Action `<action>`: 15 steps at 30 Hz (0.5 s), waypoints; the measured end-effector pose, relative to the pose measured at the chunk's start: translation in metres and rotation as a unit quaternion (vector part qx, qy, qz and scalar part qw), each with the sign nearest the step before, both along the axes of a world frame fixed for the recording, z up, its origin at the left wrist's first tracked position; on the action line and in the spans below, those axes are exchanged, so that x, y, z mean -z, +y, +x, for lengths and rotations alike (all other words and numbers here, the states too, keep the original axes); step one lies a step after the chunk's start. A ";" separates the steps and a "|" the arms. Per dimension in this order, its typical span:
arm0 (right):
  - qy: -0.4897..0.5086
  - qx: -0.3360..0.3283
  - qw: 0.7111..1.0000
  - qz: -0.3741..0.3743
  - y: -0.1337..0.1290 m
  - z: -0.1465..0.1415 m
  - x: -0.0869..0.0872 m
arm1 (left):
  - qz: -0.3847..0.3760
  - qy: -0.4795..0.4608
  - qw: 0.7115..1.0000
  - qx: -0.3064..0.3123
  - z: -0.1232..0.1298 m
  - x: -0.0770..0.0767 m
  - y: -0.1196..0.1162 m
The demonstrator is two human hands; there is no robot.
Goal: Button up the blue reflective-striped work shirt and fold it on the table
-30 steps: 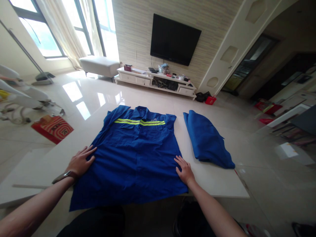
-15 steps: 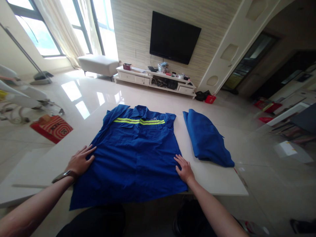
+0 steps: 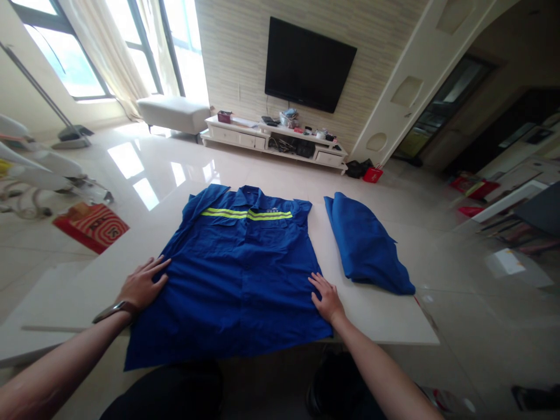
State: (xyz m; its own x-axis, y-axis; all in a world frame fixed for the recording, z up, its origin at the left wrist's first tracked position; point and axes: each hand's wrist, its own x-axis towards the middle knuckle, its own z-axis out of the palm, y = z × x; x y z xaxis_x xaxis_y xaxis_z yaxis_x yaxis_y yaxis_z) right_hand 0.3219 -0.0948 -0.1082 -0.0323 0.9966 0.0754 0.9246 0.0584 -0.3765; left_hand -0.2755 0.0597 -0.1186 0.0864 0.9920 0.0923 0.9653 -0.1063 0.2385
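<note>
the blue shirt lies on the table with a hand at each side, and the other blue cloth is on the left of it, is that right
The side is wrong: the head view shows the other blue cloth to the right of the shirt. The shirt does lie on the table, left hand and right hand at its sides.

A wide black flat-screen television [image 3: 310, 64] hangs on the beige striped wall [image 3: 234, 35] above a long, low white cabinet [image 3: 225, 135] topped with small items [image 3: 289, 118]. A pale grey upholstered bench [image 3: 174, 114] stands near cream fabric curtains [image 3: 102, 55], and a red ring-patterned bag [image 3: 91, 226] sits on the glossy tiled floor [image 3: 245, 166].
</note>
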 end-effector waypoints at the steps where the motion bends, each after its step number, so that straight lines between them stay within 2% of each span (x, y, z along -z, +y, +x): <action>1: 0.000 0.000 1.000 0.000 0.000 0.000 0.000 | 0.000 0.000 1.000 0.001 0.000 0.000 0.000; 15: 0.004 0.005 1.000 -0.003 -0.001 -0.001 -0.001 | 0.002 0.003 1.000 0.001 -0.001 0.001 0.000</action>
